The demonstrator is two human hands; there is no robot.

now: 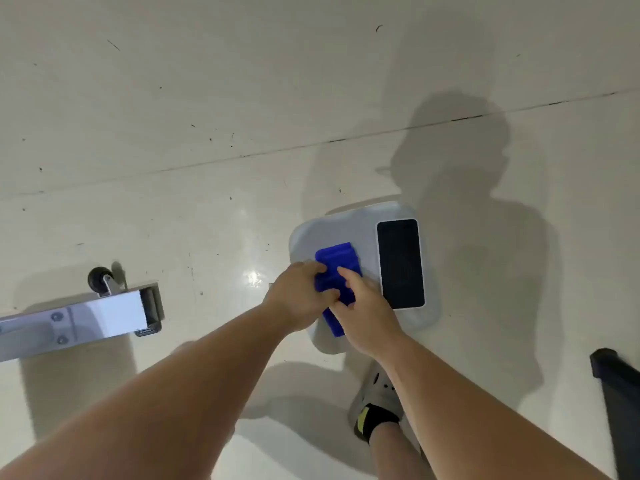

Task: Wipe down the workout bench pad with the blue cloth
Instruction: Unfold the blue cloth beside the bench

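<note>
A folded blue cloth (336, 268) lies on a small white stool seat (346, 226) below me. My left hand (299, 299) grips the cloth's left edge with curled fingers. From the right, my right hand (363, 313) closes on the cloth too, fingers pressing its top. A black pad edge (616, 393), maybe the bench, shows at the far right border.
A phone (400, 263) with a dark screen lies on the stool beside the cloth. A metal frame leg with a small black wheel (100, 278) stands on the left. My foot in a grey shoe (377, 396) rests on the shiny white floor under the stool.
</note>
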